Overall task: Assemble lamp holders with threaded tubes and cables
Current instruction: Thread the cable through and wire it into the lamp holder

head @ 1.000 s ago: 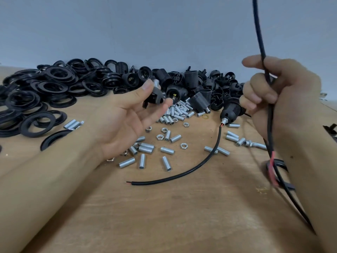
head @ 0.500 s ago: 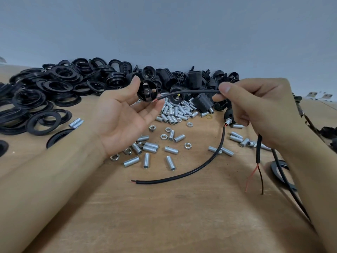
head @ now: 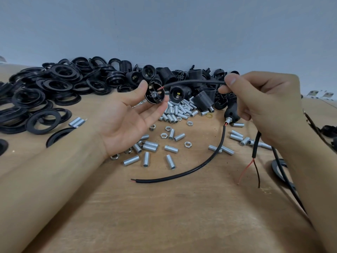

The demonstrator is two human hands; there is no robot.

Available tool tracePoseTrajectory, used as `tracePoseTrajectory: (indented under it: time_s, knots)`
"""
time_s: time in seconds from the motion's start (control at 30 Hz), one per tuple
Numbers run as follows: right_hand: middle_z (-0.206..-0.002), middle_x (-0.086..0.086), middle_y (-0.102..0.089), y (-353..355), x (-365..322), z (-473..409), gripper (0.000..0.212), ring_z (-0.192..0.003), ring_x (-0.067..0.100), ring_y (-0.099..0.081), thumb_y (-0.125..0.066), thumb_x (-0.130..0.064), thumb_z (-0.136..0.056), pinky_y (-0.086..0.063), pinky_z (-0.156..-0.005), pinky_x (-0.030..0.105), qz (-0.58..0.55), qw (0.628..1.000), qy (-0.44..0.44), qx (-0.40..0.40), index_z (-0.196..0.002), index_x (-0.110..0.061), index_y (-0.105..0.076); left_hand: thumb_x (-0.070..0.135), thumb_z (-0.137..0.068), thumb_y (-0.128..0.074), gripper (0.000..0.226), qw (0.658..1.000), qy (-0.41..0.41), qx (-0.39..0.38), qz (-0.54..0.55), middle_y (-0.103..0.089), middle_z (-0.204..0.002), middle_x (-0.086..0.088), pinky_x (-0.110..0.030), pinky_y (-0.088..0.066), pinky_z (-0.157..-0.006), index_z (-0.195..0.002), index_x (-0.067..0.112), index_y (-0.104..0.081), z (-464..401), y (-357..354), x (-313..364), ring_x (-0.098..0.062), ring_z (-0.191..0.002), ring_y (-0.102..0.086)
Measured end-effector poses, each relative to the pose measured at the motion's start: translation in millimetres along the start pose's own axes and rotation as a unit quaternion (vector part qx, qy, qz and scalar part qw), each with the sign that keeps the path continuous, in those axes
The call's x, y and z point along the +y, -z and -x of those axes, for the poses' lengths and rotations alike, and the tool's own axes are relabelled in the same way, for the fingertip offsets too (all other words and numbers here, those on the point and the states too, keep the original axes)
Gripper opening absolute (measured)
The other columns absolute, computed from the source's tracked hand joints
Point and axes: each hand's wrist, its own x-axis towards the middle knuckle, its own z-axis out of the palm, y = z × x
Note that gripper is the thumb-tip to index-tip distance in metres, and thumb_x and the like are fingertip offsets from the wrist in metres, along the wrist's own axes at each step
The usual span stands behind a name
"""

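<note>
Black plastic lamp-holder cap sits pinched in your left hand, its open side facing the black cable your right hand pinches. Below lie silver threaded tubes, hex nuts and an assembled holder; black rings are piled left.

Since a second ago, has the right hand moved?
Yes. The right hand has come down and leftward, bringing the cable tip to the cap in the left hand, near the black pile.

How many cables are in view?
3 cables: one pinched in the right hand, reaching the left hand's holder; one lying on the table; one by the right forearm. More may be hidden.
</note>
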Motion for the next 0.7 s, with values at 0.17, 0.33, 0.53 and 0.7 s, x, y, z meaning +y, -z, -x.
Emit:
tracePoseTrajectory:
  time_s: [0.17, 0.33, 0.53, 0.7]
  knots:
    - [-0.036, -0.009, -0.047, -2.6, -1.1, 3.8, 0.021, -0.032, 0.007, -0.040, -0.067, -0.023, -0.092, -0.034, -0.047, 0.011, 0.044, 0.999, 0.013, -0.014, -0.071, -0.025, -0.074, 0.013, -0.087, -0.065, 0.014, 1.000, -0.004, -0.015, -0.019, -0.072, -0.107, -0.019, -0.037, -0.059, -0.087, -0.090, -0.001, -0.066, 1.2, -2.3, -1.5, -0.029, -0.106, -0.070]
    - [-0.038, -0.014, -0.046, -2.3, -7.9, 7.1, 0.018, -0.038, 0.004, -0.039, -0.067, -0.022, -0.091, -0.031, -0.047, 0.009, 0.073, 0.997, 0.017, -0.035, -0.074, -0.021, -0.074, 0.012, -0.080, -0.069, 0.025, 0.998, -0.043, -0.018, -0.047, -0.073, -0.112, -0.016, -0.033, -0.059, -0.085, -0.102, 0.003, -0.065, -0.4, -1.2, -1.8, -0.025, -0.106, -0.071]
    - [-0.044, 0.016, -0.037, -5.1, -12.5, 9.0, 0.028, -0.042, 0.027, -0.028, -0.063, -0.026, -0.095, -0.028, -0.044, 0.017, 0.091, 0.991, 0.012, -0.103, -0.071, -0.016, -0.074, 0.011, -0.064, -0.079, 0.040, 0.969, -0.185, -0.002, -0.163, -0.076, -0.092, -0.007, -0.027, -0.058, -0.079, -0.101, 0.010, -0.063, -2.2, 2.5, -4.9, -0.022, -0.095, -0.074]
    - [-0.046, 0.023, -0.033, -4.8, -12.8, 7.7, 0.034, -0.042, 0.031, -0.026, -0.059, -0.031, -0.096, -0.029, -0.044, 0.026, 0.042, 0.994, -0.011, -0.099, -0.069, -0.014, -0.073, 0.030, -0.052, -0.086, 0.052, 0.962, -0.207, -0.010, -0.180, -0.077, -0.094, -0.005, -0.024, -0.057, -0.074, -0.098, 0.012, -0.069, -0.4, 3.5, -3.2, -0.016, -0.087, -0.074]
